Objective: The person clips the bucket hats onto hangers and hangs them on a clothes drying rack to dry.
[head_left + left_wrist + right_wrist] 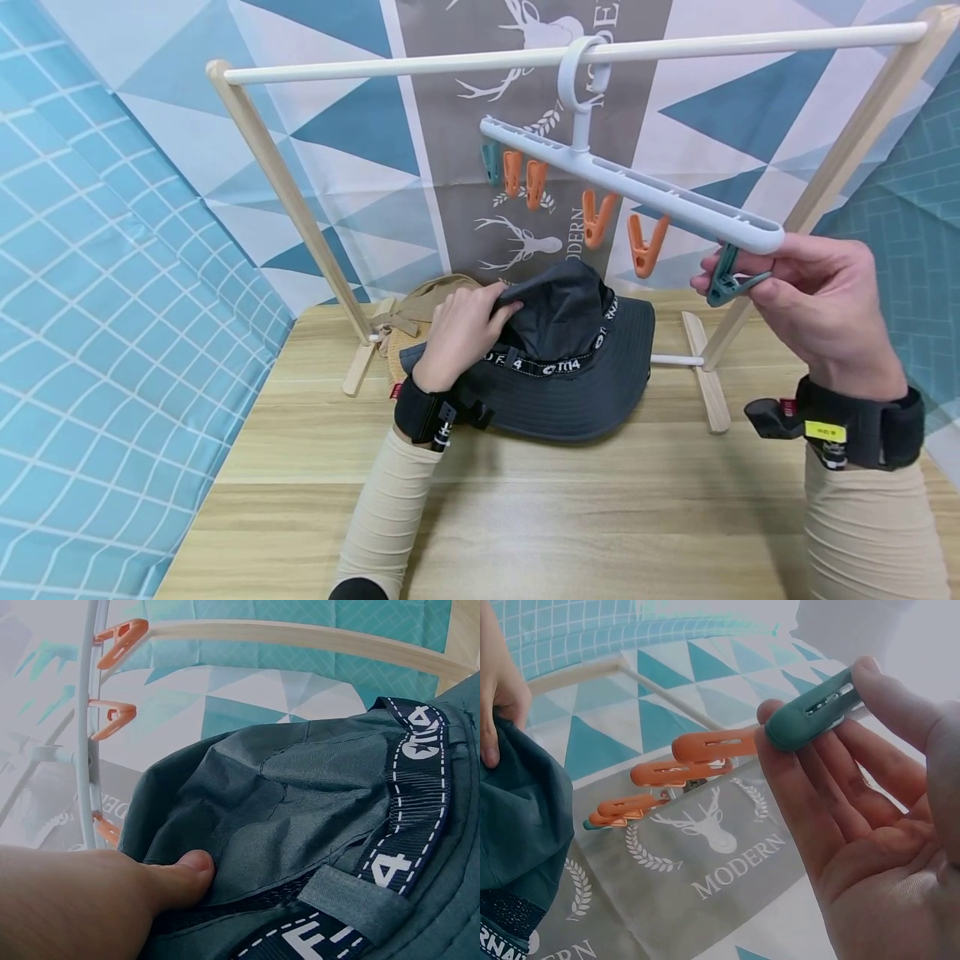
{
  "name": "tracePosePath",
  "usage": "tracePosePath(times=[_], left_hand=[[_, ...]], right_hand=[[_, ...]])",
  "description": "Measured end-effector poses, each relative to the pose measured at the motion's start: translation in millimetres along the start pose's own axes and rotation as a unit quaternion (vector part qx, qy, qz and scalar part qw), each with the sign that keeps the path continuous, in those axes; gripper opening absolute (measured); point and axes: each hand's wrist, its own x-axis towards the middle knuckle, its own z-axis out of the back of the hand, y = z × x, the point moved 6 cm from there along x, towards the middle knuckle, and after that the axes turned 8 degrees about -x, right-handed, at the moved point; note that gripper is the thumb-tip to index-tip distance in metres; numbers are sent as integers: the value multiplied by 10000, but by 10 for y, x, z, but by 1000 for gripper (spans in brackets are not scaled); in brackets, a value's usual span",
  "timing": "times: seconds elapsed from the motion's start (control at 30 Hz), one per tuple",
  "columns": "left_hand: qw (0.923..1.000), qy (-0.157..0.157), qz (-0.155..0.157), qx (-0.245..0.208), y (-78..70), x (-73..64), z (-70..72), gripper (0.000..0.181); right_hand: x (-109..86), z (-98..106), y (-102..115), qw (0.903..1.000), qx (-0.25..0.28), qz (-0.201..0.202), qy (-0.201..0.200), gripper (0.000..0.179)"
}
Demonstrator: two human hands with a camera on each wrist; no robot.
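Observation:
A dark bucket hat (562, 358) with a lettered black band tilts above the table, its crown pinched by my left hand (463, 329). In the left wrist view the thumb presses on the crown fabric of the hat (300, 780). My right hand (825, 292) pinches the dark green clothespin (726, 279) at the right end of a pale blue clip hanger (637, 185). The right wrist view shows this green clothespin (810, 712) between thumb and fingers. Several orange clothespins (597, 218) and another green clothespin (491, 162) hang along the hanger.
The hanger hooks over a white rod (465, 62) on a wooden rack with slanted posts (288, 196). Behind the left hand a tan hat (431, 304) lies on the wooden table (600, 517). A patterned cloth backdrop (367, 167) stands behind the rack.

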Motion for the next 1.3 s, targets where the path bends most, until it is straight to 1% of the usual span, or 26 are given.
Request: tracePosePath(times=[0.07,0.17,0.27,0.37,0.47,0.6,0.73,0.97,1.1,1.3], left_hand=[[10000,-5,-27,19,-6,-6,2,24],[9999,-22,-130,105,-37,-17,12,23],[9993,-64,-301,203,-95,-32,34,23],[9982,-109,-495,308,-161,-54,59,24],[9971,-134,-673,339,-227,-81,85,24],[9957,-166,-852,315,-303,-113,118,24],[9948,-177,-966,278,-352,-130,139,24],[9934,-166,-1122,160,-397,-126,132,23],[9924,-139,-1214,129,-425,-128,117,22],[9908,-53,-1327,264,-494,-149,100,19]], right_hand=[[-11,-10,-4,9997,-229,-16,-36,35],[-24,-51,-28,9996,-297,7,-23,39],[-29,-114,-68,9999,-119,35,-42,44],[-23,-195,-105,9999,116,40,-82,44],[-13,-275,-136,9996,147,11,-231,43],[2,-349,-155,9983,159,-20,-567,42],[26,-401,-147,9966,197,7,-806,43],[67,-438,-167,9936,-31,-89,-1126,33],[86,-442,-191,9924,-82,-63,-1229,31],[91,-458,-224,9918,-273,-83,-1244,28]])
